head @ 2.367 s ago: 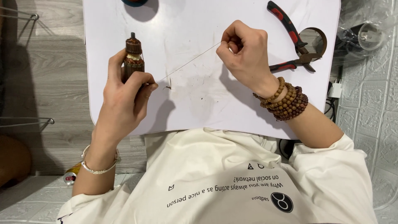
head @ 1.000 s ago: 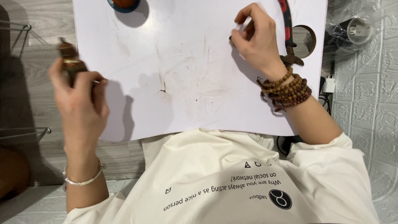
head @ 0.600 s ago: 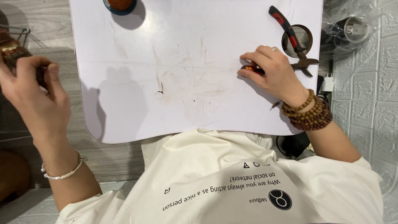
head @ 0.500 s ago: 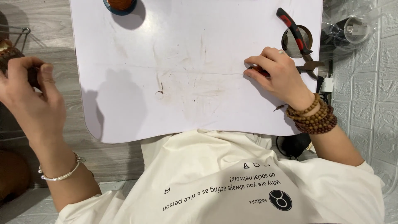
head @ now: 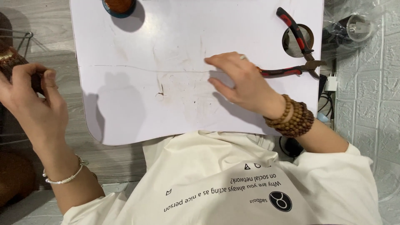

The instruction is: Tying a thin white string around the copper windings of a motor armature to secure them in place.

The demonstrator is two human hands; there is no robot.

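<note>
**A:** Start nearest the body: what are the hands doing?

**B:** The left hand (head: 35,98) is off the near-left edge of the white table (head: 125,121), over the grey floor, fingers curled around a small brown beaded piece (head: 12,66) at the frame's left edge. How tightly it grips I cannot tell; most of the piece is hidden or cut off.

**A:** And the right?

**B:** The right hand (head: 241,81) rests on the table right of centre, fingers narrowed and pressing down on one end of a thin thread (head: 146,70). The thread lies flat and nearly straight across the tabletop, running leftward toward the table's left edge.

**A:** So how far along does the work look?

**B:** As a judgement: the thread is laid out and pinned, but nothing visible is strung on the stretch over the table.

**A:** Further back?

**B:** The red-handled pliers (head: 298,50) lie untouched just beyond the right hand, and a round orange-brown dish (head: 118,6) sits at the far edge.
</note>
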